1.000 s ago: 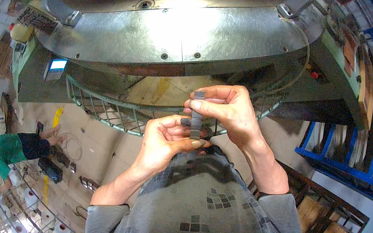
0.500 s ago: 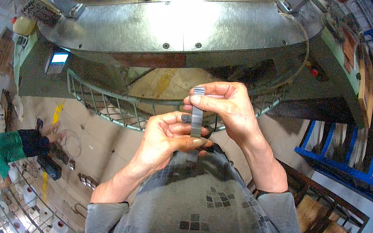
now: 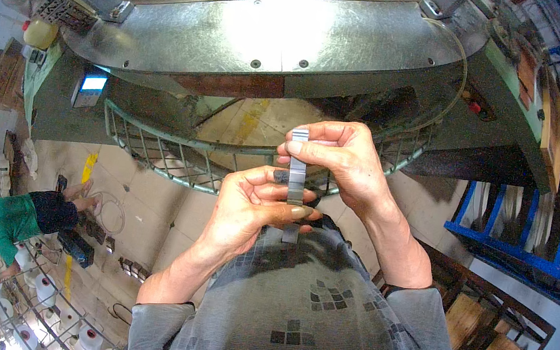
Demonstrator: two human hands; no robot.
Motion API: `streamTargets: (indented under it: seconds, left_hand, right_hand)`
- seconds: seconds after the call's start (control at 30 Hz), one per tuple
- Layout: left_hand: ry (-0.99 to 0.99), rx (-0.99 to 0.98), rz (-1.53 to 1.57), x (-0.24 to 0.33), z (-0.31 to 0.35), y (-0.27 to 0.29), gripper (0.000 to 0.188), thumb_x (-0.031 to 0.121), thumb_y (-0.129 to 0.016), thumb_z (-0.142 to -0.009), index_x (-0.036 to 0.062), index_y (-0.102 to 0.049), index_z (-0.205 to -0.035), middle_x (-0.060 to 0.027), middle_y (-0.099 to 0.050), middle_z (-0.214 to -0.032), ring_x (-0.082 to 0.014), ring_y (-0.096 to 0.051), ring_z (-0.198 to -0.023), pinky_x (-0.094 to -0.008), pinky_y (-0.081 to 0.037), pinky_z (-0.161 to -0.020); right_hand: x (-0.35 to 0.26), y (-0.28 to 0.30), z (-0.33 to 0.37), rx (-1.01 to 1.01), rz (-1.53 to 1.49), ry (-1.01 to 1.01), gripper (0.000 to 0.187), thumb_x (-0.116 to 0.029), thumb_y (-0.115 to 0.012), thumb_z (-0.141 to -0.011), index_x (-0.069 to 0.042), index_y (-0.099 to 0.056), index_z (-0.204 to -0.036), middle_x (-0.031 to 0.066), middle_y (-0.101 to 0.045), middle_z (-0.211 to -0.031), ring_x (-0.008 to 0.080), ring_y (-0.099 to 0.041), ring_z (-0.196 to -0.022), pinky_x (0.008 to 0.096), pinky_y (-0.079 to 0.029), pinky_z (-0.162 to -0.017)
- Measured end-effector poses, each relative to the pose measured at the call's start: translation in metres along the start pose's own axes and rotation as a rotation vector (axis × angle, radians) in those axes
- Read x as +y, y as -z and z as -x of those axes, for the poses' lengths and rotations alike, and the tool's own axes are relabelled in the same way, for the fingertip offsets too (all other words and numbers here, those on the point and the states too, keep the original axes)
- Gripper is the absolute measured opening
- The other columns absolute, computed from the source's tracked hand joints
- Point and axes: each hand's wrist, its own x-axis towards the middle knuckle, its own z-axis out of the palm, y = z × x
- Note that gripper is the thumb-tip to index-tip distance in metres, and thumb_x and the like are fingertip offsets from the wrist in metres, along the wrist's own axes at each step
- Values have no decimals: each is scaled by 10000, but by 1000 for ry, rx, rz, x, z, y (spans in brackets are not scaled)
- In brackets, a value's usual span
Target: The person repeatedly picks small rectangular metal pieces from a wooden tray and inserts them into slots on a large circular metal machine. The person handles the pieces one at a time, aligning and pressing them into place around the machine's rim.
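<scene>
A narrow, shiny grey metal strip with crosswise bands stands upright in front of my chest, held in both hands. My right hand pinches its upper end between thumb and fingers. Lower down, my left hand closes round it, the thumb across its front and the fingers behind. The strip's bottom end shows below the left thumb. A dark covering wraps one fingertip of the left hand. Whether the strip is one piece or a stack of thin pieces I cannot make out.
Ahead stands a large round machine with a polished metal rim and a curved green rail below. A small lit screen is at left. A person in green bends by a rack of white spools. Blue racking stands right.
My hands and the strip keep nearly the same place and hold. The machine and floor have shifted very slightly in the picture.
</scene>
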Motion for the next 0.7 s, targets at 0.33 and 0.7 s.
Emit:
streamTargets:
  seconds: [0.33,0.7]
  left_hand:
    - [17,16,11,0,-5,3,400,-135,-679,-830,-20,-578,-1200,-228,-705,-1080,-361,-731,-931,-461,-647,-768]
    - [44,52,6,17,-54,12,403,-29,-699,-870,-86,-513,-1224,-233,-676,-1150,-336,-713,-1005,-442,-627,-863]
  right_hand:
    - [2,0,-4,-1,-2,1,278,-146,-787,-850,45,-698,-1031,163,-745,-948,223,-737,-858,327,-594,-796]
    - [18,19,-54,49,-100,-55,254,-29,-721,-856,83,-681,-1080,172,-722,-1036,253,-712,-942,355,-570,-853]
